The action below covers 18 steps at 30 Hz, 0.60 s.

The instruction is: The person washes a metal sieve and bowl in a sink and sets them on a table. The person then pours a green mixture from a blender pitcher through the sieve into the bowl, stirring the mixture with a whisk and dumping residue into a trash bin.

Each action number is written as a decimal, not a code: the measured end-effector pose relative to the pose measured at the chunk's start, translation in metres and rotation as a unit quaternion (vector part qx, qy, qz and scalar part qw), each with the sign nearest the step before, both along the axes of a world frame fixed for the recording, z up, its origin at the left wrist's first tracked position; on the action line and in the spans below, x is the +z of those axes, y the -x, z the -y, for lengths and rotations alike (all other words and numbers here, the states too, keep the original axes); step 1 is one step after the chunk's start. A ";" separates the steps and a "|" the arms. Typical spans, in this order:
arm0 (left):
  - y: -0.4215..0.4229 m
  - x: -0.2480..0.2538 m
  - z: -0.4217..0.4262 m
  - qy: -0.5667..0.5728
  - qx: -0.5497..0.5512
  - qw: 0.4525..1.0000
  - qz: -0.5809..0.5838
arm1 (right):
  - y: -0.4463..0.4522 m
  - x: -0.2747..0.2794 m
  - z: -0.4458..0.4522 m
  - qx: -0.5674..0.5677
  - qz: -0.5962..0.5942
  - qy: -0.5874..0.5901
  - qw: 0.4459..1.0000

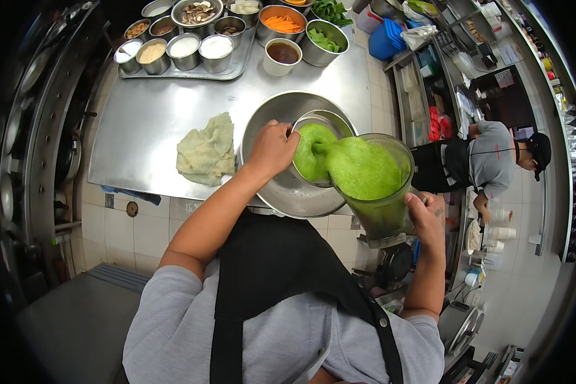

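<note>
Black apron [269, 269] is hanging nearest the camera. Right hand [425, 217] is gripping the jug [381, 217] at its handle side, thumb clamping; the other fingers are partly hidden. Jug is tilting leftward, its green liquid [368, 169] running over the lip into a small vessel [329, 116]. Left hand [275, 147] is holding that vessel's rim, fingers closed on it. Vessel is sitting within the wide bowl [301, 201], at the table's near edge. Crumpled cloth [206, 150] is lying left of the bowl on the steel table [131, 141]. Beyond, a sauce tub [282, 54] is standing between the loaded tray [239, 63] and the greens tub [324, 46]. Far right, a co-worker [493, 157] is leaning over a counter.
</note>
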<state>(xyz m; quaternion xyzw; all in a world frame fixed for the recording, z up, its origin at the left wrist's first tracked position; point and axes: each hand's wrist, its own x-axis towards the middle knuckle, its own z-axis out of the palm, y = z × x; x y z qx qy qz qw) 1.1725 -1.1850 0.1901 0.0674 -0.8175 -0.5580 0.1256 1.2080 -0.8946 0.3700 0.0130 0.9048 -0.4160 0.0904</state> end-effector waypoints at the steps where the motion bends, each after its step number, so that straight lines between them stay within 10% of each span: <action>1: 0.000 -0.002 0.000 0.000 0.001 1.000 0.003 | 0.001 0.000 0.000 0.005 0.002 0.007 1.000; 18: -0.003 -0.003 0.006 -0.006 0.017 1.000 0.007 | 0.014 0.009 0.002 0.051 -0.002 -0.041 0.998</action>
